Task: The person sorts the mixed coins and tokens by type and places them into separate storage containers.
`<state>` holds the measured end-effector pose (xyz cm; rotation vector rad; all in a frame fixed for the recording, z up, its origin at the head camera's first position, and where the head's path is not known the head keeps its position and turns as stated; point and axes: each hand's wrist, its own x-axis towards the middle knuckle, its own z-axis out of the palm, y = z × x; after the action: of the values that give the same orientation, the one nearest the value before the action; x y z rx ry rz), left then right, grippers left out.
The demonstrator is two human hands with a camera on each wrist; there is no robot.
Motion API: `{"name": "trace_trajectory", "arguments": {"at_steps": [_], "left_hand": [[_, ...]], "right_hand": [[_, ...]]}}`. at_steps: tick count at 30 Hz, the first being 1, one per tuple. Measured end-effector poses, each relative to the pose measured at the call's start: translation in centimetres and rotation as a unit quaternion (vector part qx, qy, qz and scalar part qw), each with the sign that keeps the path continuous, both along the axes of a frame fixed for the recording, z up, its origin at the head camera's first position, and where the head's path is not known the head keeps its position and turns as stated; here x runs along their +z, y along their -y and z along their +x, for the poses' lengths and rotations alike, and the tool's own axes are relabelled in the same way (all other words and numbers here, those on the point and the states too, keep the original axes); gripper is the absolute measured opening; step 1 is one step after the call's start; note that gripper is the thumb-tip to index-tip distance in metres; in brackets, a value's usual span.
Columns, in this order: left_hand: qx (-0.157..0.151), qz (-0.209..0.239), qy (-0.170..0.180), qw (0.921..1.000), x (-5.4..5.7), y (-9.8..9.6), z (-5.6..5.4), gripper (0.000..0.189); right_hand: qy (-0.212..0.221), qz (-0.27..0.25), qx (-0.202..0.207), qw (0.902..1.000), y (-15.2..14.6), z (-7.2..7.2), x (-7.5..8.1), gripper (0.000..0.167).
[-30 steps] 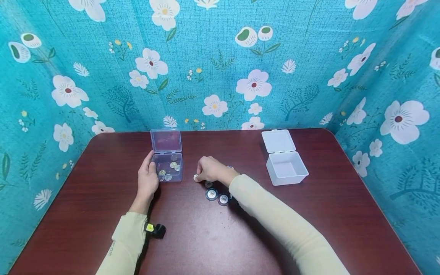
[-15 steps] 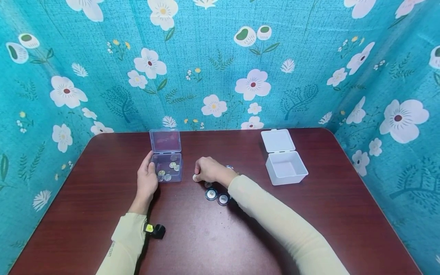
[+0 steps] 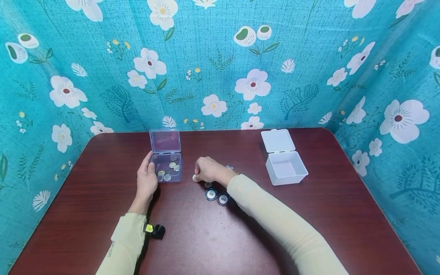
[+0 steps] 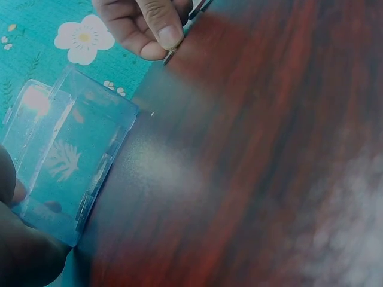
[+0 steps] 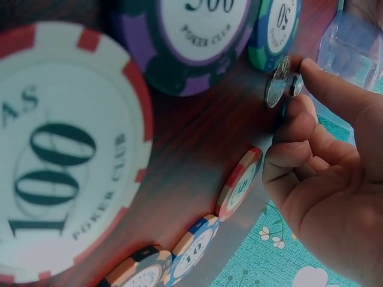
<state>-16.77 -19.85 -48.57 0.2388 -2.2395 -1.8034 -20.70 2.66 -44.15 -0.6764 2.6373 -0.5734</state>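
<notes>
My left hand [image 3: 148, 179] grips the left side of a clear plastic box [image 3: 178, 176], thumb at its rim. Several coins [image 3: 173, 165] lie inside, and its hinged lid [image 3: 165, 142] stands up at the back. To the right of this box, my right hand [image 3: 207, 170] pinches a coin [image 5: 297, 85] between thumb and fingertips, low over the table. Another coin [image 5: 277, 85] lies close beside those fingertips. Poker chips lie around the right hand: a 50 chip [image 3: 211, 194], a purple-edged 500 chip [image 3: 223, 199] and a red-and-white 100 chip [image 5: 66, 161].
A white box [image 3: 288, 180] with its lid raised stands at the right on the dark red table [image 3: 192, 236]. More chips, among them a red-edged chip [image 5: 240, 184] and a blue 10 chip [image 5: 192, 250], lie beyond the right hand. A flowered curtain [image 3: 206, 68] hangs behind.
</notes>
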Motion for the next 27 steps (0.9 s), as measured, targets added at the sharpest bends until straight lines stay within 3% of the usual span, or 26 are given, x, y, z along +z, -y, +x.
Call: {"name": "trace_trajectory", "arguments": {"at_steps": [5, 12, 17, 27], "left_hand": [[0.001, -0.004, 0.004, 1.0000, 0.1, 0.1, 0.0, 0.048], [-0.005, -0.018, 0.004, 0.9998, 0.3, 0.0, 0.2, 0.048], [-0.012, -0.025, 0.001, 0.9996, 0.2, 0.1, 0.2, 0.048], [-0.007, -0.028, 0.004, 0.9996, 0.2, 0.2, 0.0, 0.048]], "right_hand": [[0.002, -0.019, 0.006, 0.9998, -0.2, 0.2, 0.1, 0.019], [-0.047, -0.063, 0.033, 0.9963, -0.7, 0.7, -0.7, 0.018], [-0.054, -0.080, 0.029, 0.9949, -1.5, 1.3, -0.8, 0.017], [-0.081, -0.035, 0.060, 0.9943, -3.0, 3.0, -0.3, 0.024]]}}
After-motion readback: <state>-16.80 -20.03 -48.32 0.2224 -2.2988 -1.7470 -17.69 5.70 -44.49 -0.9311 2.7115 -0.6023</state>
